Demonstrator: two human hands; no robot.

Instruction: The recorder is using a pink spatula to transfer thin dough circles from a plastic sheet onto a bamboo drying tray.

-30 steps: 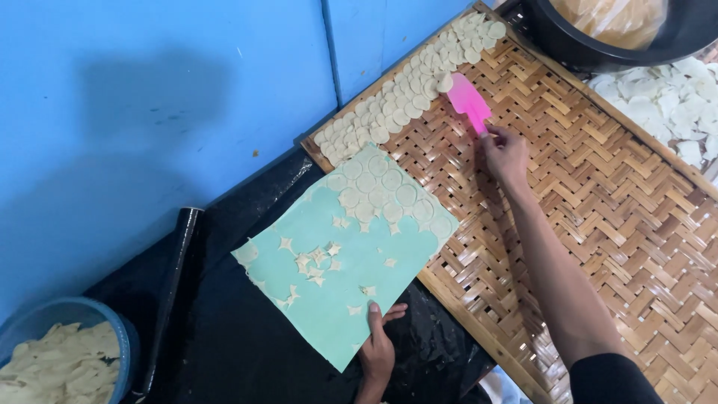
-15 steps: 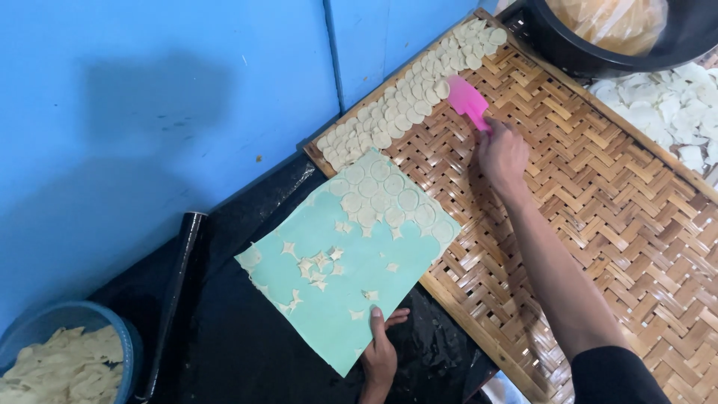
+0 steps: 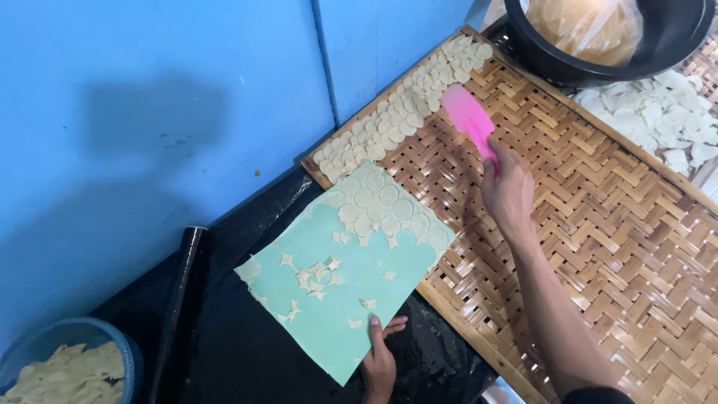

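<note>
Standing by the blue wall (image 3: pixel 149 112), notes as seen. Right hand (image 3: pixel 508 191) wrapped around the handle of a pink spatula (image 3: pixel 467 112), fingers closed tight on it; the flat, rounded blade points up toward the far edge of the woven tray (image 3: pixel 613 224) and sits just beside a band of small dough rounds (image 3: pixel 404 112) laid in overlapping rows along that edge.

Left hand (image 3: pixel 380 359) grips the near edge of a pale green sheet (image 3: pixel 351 299), thumb on top, other fingers curled under it. Sheet is thin, smooth, rectangular, lying askew: its far corner overlaps the tray's wooden frame, the rest rests on black plastic (image 3: pixel 239 352), glossy and wrinkled. On the sheet's far end, cut circles (image 3: pixel 381 206) of cream dough sit close together in neat rows; toward the middle, little star-shaped scraps (image 3: pixel 318 271) are scattered loosely.

Tray: split bamboo in a herringbone weave, tan and brown, mostly bare in the middle. A black roller (image 3: pixel 179 299), long and cylindrical, lies on the plastic left of the sheet. Blue bucket (image 3: pixel 45 344) at lower left holds a heap of pale dough offcuts. Top right, a black basin (image 3: pixel 606 52) with a clear bag inside; beside it, white slices (image 3: pixel 658 112) spread on another tray.
</note>
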